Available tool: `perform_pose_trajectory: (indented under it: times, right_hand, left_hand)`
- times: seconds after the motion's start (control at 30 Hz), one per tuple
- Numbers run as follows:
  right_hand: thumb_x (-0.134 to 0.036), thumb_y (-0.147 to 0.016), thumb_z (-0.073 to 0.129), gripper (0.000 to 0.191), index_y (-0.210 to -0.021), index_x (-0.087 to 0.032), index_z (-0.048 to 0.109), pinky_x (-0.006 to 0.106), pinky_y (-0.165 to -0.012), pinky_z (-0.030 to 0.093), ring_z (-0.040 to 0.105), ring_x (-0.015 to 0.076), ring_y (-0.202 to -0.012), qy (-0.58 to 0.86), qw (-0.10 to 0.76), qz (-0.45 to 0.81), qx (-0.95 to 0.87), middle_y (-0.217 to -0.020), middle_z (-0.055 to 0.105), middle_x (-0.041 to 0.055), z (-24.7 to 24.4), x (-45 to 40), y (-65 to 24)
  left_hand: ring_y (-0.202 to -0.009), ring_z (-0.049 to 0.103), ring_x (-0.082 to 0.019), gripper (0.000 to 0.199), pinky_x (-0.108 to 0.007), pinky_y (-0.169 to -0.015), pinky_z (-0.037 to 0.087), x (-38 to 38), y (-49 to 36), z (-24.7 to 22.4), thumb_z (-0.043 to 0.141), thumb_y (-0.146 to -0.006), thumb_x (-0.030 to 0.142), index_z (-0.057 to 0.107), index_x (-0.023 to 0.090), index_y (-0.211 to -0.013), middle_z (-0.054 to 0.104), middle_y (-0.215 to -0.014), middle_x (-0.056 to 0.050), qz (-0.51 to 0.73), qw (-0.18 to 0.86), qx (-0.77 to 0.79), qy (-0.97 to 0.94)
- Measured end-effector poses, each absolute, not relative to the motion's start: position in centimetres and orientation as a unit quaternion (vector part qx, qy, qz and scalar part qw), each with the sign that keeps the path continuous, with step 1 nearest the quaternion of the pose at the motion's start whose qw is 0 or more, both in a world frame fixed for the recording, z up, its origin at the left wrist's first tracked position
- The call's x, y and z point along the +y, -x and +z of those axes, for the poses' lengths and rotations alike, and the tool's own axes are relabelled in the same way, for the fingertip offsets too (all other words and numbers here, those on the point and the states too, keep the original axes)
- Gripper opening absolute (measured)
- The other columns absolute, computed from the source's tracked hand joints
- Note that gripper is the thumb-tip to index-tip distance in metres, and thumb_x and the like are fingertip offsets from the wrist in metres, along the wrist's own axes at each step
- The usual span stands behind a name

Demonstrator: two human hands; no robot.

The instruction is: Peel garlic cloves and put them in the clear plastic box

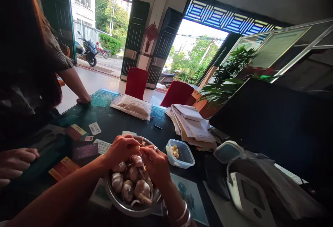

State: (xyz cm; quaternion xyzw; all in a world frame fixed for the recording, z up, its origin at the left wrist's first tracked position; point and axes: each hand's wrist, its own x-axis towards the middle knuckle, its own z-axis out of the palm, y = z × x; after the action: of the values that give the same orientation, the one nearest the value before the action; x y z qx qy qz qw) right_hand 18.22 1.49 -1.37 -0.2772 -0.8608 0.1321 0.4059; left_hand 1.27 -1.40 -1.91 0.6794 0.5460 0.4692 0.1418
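Both my hands meet over the far side of a metal bowl (pixel 114 202) heaped with garlic bulbs (pixel 128 189). My left hand (pixel 121 148) pinches a small pale garlic clove (pixel 137 148) between thumb and fingertips. From the other side, my right hand (pixel 155 160), with a ring on one finger, has its fingertips closed on the same clove. Loose papery skins lie among the bulbs. Just right of the bowl stands a clear plastic container (pixel 187 164) with several peeled cloves (pixel 175 151) in its left part.
A stack of papers (pixel 191 121) and a wrapped packet (pixel 132 106) lie toward the far edge. Cards (pixel 85 150) spread at left. A blood pressure monitor (pixel 249 195) and a dark screen (pixel 270 126) stand at right. Another person's hand (pixel 17 164) rests at left.
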Motion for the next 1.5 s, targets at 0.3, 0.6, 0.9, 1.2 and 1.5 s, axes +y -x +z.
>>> perform_pose_trajectory:
  times: [0.3, 0.6, 0.9, 1.2, 1.5]
  right_hand:
    - [-0.018, -0.088, 0.050, 0.015, -0.085, -0.021, 0.064, 0.026, -0.068, 0.046, 0.062, 0.0143, -0.073, 0.267, 0.395, 0.150, -0.866, -0.080, 0.068, 0.0012, -1.1, 1.4, -18.2]
    - [-0.019, -0.088, 0.049, 0.014, -0.082, -0.021, 0.061, 0.027, -0.066, 0.044, 0.060, 0.0152, -0.068, 0.277, 0.393, 0.112, -0.870, -0.076, 0.066, 0.0022, -1.4, 1.3, -18.0]
    - [-0.016, -0.087, 0.044, 0.014, -0.079, -0.018, 0.055, 0.027, -0.064, 0.042, 0.054, 0.0149, -0.065, 0.286, 0.378, 0.049, -0.879, -0.074, 0.059, 0.0036, -2.2, 1.5, -18.2]
    - [-0.016, -0.086, 0.041, 0.017, -0.075, -0.019, 0.054, 0.025, -0.062, 0.043, 0.054, 0.0149, -0.063, 0.325, 0.417, 0.076, -0.845, -0.070, 0.056, 0.0022, -1.2, 1.8, -18.1]
    - [-0.022, -0.086, 0.051, 0.020, -0.070, -0.018, 0.061, 0.026, -0.060, 0.039, 0.057, 0.0173, -0.065, 0.365, 0.290, 0.049, -0.883, -0.067, 0.061, 0.0034, -1.6, 2.0, -18.3]
  left_hand:
    - [-0.062, 0.060, -0.012, 0.012, -0.020, -0.058, 0.046, -1.4, -1.4, -2.1, 0.063, -0.069, 0.012, 0.074, 0.017, -0.071, 0.069, -0.072, -0.003, 0.492, 0.184, 0.520, -0.674]
    - [-0.061, 0.060, -0.012, 0.013, -0.021, -0.061, 0.045, -1.4, -1.5, -2.2, 0.063, -0.068, 0.010, 0.074, 0.017, -0.072, 0.070, -0.072, -0.003, 0.495, 0.174, 0.513, -0.679]
    - [-0.062, 0.060, -0.012, 0.014, -0.021, -0.060, 0.044, -1.5, -1.6, -2.2, 0.066, -0.069, 0.013, 0.075, 0.017, -0.078, 0.069, -0.073, -0.003, 0.480, 0.180, 0.508, -0.693]
    - [-0.069, 0.062, -0.014, 0.018, -0.024, -0.068, 0.047, -1.5, -1.4, -1.7, 0.063, -0.074, 0.017, 0.074, 0.020, -0.089, 0.071, -0.085, -0.005, 0.473, 0.191, 0.518, -0.686]
    - [-0.064, 0.060, -0.013, 0.016, -0.022, -0.062, 0.046, -1.5, -1.4, -1.6, 0.061, -0.076, 0.020, 0.074, 0.017, -0.087, 0.068, -0.078, -0.005, 0.472, 0.181, 0.527, -0.683]
